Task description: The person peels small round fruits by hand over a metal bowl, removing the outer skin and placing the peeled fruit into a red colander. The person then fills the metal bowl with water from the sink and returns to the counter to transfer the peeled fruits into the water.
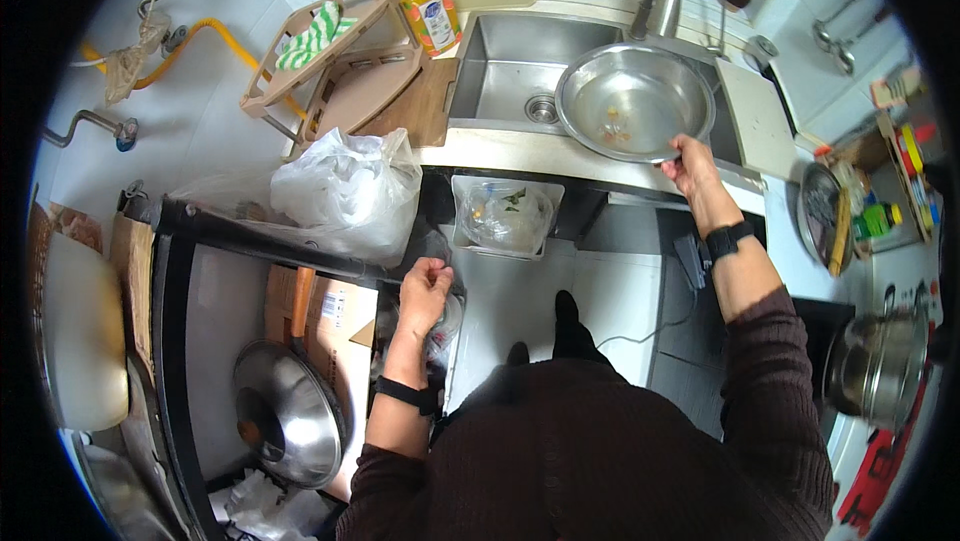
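Observation:
A round stainless steel basin (636,102) is at the right part of the steel sink (517,76), over its front rim, with a little liquid and small orange scraps in its bottom. My right hand (691,166) grips the basin's near right rim. My left hand (426,293) is raised over the floor, left of my body, its fingers curled together; whether something small is between them cannot be told. It is below a white plastic bag (349,188) and a lined white bin (506,247) that holds some scraps.
Left of the sink stand a wooden board (420,110), a folded tan rack (322,53) with a striped cloth, and a soap bottle (431,12). A black-framed shelf (247,230) holds a wok (289,413). At right are a cream board (757,121) and a steel pot (874,368).

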A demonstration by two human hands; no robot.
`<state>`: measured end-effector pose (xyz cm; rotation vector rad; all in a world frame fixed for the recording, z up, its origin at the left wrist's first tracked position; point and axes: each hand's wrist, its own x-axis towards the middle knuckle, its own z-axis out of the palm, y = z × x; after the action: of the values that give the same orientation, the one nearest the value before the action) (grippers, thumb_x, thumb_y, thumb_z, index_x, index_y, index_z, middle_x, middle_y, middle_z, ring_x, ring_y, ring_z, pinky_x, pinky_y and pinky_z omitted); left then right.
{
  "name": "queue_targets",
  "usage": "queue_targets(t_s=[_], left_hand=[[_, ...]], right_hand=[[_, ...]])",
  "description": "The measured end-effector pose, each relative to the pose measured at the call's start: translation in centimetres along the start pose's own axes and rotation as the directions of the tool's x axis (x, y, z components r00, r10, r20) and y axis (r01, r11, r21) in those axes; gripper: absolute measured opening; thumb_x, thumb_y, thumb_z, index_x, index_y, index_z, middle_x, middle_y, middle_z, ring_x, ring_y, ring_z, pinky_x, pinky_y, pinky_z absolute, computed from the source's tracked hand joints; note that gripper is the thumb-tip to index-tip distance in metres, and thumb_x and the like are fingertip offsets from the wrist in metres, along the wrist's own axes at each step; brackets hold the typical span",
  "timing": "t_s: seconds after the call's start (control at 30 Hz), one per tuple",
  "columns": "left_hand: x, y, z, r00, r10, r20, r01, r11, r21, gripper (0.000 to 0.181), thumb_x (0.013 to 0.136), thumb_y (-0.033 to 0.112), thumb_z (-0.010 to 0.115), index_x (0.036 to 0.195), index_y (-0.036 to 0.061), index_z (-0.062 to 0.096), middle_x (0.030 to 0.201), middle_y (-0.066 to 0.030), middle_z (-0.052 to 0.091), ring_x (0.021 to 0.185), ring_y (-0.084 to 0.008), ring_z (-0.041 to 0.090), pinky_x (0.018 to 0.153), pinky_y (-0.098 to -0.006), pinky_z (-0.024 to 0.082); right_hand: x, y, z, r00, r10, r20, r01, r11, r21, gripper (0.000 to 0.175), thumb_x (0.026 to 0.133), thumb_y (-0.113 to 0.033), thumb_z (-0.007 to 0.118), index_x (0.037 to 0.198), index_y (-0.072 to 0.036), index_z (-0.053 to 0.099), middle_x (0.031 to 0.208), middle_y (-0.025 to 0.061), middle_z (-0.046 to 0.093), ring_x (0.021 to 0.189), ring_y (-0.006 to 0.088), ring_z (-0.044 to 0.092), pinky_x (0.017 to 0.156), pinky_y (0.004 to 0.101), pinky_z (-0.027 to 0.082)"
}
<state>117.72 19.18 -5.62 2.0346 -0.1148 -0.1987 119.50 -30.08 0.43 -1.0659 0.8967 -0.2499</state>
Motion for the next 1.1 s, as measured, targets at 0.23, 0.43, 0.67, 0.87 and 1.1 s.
queue_targets(t_s=[0.23,0.43,0.67,0.87,1.1], left_hand=[[1.3,2.7,1.6,0.975,-0.168,-0.145,0.187,0.974,0.128,0.023,0.088,0.016,0.068,0.102,-0.0015,0.063,0.086,-0.0130,0.069,0.077,-0.0189,0.066,0.072,-0.0304,0.051],[1.1,5.2,1.6,0.960,-0.214,-0.183,0.245,0.955,0.169,0.024,0.088,0.014,0.066,0.104,-0.0027,0.062,0.089,-0.0156,0.070,0.081,-0.0226,0.068,0.073,-0.0318,0.052],[1.7,5.1,2.2,0.957,-0.231,-0.175,0.262,0.948,0.182,0.024,0.088,0.013,0.066,0.105,-0.0028,0.061,0.091,-0.0162,0.070,0.082,-0.0224,0.068,0.072,-0.0321,0.053],[3.1,5.3,3.2,0.966,-0.204,-0.162,0.230,0.959,0.168,0.025,0.089,0.014,0.067,0.106,-0.0017,0.061,0.090,-0.0162,0.069,0.081,-0.0225,0.068,0.072,-0.0323,0.053],[5.1,5.9,2.6,0.984,-0.152,-0.097,0.169,0.967,0.193,0.021,0.089,0.010,0.066,0.106,-0.0028,0.061,0.090,-0.0124,0.068,0.082,-0.0172,0.064,0.075,-0.0290,0.051]], right_hand=[[11.5,-4.3,8.1,0.967,-0.241,0.087,0.256,0.898,-0.359,0.022,0.082,-0.012,0.059,0.078,0.010,0.057,0.063,0.0136,0.055,0.043,0.0222,0.053,0.037,0.0350,0.048],[16.3,-5.0,13.3,0.829,-0.487,0.274,0.433,0.250,-0.866,0.031,0.084,-0.022,0.058,0.090,0.008,0.064,0.086,0.0270,0.067,0.075,0.0400,0.067,0.078,0.0459,0.053],[17.2,-3.3,15.3,0.541,-0.593,0.597,0.680,-0.109,-0.725,0.030,0.086,-0.019,0.059,0.106,0.004,0.055,0.103,0.0244,0.061,0.086,0.0434,0.065,0.078,0.0490,0.053],[15.7,-2.7,14.7,0.307,-0.499,0.811,0.773,-0.367,-0.518,0.027,0.086,-0.013,0.061,0.109,-0.003,0.050,0.100,0.0187,0.058,0.081,0.0387,0.064,0.068,0.0433,0.055],[13.3,-3.5,13.9,0.440,-0.613,0.656,0.701,-0.222,-0.677,0.032,0.086,-0.015,0.060,0.109,0.005,0.054,0.096,0.0203,0.061,0.078,0.0355,0.066,0.061,0.0414,0.055]])
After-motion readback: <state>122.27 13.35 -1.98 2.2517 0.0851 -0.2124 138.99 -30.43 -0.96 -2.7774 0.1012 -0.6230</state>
